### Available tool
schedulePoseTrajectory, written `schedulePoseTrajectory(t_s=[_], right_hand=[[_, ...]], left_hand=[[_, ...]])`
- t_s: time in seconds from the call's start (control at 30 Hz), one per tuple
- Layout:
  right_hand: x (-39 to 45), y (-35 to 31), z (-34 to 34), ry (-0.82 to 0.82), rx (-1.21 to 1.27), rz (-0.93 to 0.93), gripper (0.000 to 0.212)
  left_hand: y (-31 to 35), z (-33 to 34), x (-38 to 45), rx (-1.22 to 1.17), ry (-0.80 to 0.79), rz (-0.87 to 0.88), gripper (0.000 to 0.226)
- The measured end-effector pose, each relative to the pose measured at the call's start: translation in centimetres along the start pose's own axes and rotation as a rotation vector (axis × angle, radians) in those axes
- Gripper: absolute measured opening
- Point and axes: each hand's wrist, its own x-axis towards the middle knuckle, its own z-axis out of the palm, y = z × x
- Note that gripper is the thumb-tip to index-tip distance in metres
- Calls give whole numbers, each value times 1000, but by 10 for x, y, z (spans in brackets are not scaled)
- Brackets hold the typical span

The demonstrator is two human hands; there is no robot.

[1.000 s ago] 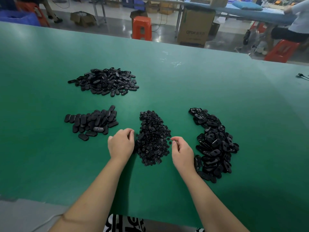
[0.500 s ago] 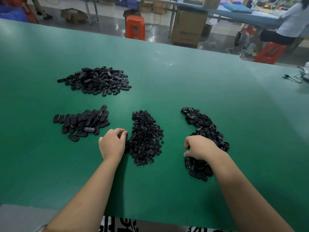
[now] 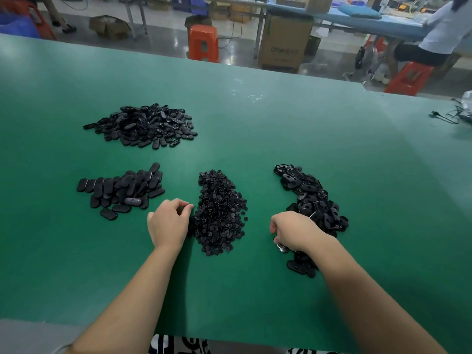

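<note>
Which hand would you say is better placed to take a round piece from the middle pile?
Left: the left hand touches the middle pile; the right hand grips a shell at the right pile.

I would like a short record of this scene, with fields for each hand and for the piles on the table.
left hand: fingers curled at edge of middle pile of small round parts
right hand: grips an oval shell at the right pile
other piles: near-left pile and far-left pile of oval pieces
surface: green table
</note>
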Motion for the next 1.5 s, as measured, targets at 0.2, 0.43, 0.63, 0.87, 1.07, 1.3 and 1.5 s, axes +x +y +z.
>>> schedulePoseTrajectory(t_s=[0.2, 0.43, 0.63, 0.87, 1.07, 1.3, 1.5], right_hand=[[-2, 4, -10, 109, 129, -26, 10], [-3, -6, -16, 379, 809, -11, 6], [1, -34, 12, 474, 1438, 8, 5], [13, -63, 51, 691, 1564, 150, 21], [20, -70, 70, 773, 1431, 228, 26], [21, -72, 73, 785, 1343, 215, 22], [20, -71, 72, 781, 1333, 217, 21]], left_hand=[[-1, -1, 0, -60, 15, 1, 15], [2, -4, -4, -213, 11, -32, 12], [1, -4, -3, -249, 8, -37, 5], [1, -1, -1, -210, 10, -28, 13], [2, -4, -4, -289, 8, -76, 12], [4, -12, 3, -590, 52, -205, 10], [46, -20, 10, -954, -10, -291, 18]])
